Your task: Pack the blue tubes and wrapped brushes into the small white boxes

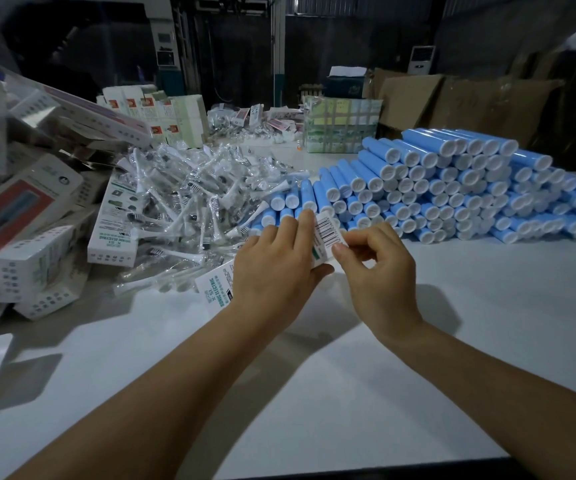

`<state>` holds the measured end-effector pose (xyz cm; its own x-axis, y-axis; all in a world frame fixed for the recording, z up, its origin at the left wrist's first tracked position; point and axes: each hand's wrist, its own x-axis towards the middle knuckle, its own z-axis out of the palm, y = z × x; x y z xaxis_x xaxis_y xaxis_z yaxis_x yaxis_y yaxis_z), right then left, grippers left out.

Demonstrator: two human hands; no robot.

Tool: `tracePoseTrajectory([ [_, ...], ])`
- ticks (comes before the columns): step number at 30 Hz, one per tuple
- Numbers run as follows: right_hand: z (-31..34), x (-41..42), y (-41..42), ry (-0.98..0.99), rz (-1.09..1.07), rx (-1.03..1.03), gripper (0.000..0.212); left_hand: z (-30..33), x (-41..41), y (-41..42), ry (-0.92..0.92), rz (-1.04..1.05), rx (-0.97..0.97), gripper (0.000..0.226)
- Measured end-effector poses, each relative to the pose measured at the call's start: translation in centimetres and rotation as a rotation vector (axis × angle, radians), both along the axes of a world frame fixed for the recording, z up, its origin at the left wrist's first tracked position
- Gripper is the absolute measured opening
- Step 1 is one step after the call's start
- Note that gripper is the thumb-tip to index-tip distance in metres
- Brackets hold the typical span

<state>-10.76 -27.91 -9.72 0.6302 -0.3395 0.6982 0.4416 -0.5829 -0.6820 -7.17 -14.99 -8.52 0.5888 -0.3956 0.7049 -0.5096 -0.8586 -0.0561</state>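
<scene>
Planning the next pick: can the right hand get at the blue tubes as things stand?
Probably not yet: the right hand pinches the small white box together with the left hand. The blue tubes lie uncovered just beyond.

1. Your left hand [276, 268] grips a small white box [328, 237] above the worktop [452, 341].
2. Your right hand [380, 268] pinches its barcoded end flap.
3. Wrapped brushes [189, 188] are heaped behind-left; blue tubes [452, 188] are stacked behind-right.

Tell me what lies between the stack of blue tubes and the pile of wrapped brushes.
In the head view, no gap: stacked white-capped blue tubes meet the plastic-wrapped white brushes, just beyond the small white barcoded box.
</scene>
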Motion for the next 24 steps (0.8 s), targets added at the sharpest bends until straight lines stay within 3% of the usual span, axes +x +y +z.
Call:
tracePoseTrajectory([
  [5,-0.3,0.0,-0.3,-0.024,0.023,-0.11,0.003,-0.1,0.0,0.1,-0.037,0.011,0.043,0.078],
  [8,-0.3,0.2,-0.4,0.093,0.065,-0.043,0.007,0.0,0.1,0.4,0.005,-0.02,0.05,0.08],
  [11,0.1,0.2,-0.9,0.194,0.232,-0.039,0.044,0.2,-0.1,0.7,0.034,-0.043,0.107,0.081],
  [13,0.1,0.2,-1.5,0.269,0.386,-0.219,0.077,0.2,-0.2,0.7,0.059,-0.118,0.111,0.079],
  [15,0.1,0.2,-1.7,0.382,0.444,-0.396,0.091,0.3,-0.2,0.8,0.095,-0.187,0.066,0.079],
  [19,0.5,0.5,-2.0,0.385,0.371,-0.664,0.089,0.2,-0.1,2.0,0.099,-0.218,0.107,0.08],
  [24,1.2,0.3,-2.2,0.348,0.332,-0.771,0.085,-1.0,0.7,1.9,-0.01,-0.216,0.157,0.062],
])
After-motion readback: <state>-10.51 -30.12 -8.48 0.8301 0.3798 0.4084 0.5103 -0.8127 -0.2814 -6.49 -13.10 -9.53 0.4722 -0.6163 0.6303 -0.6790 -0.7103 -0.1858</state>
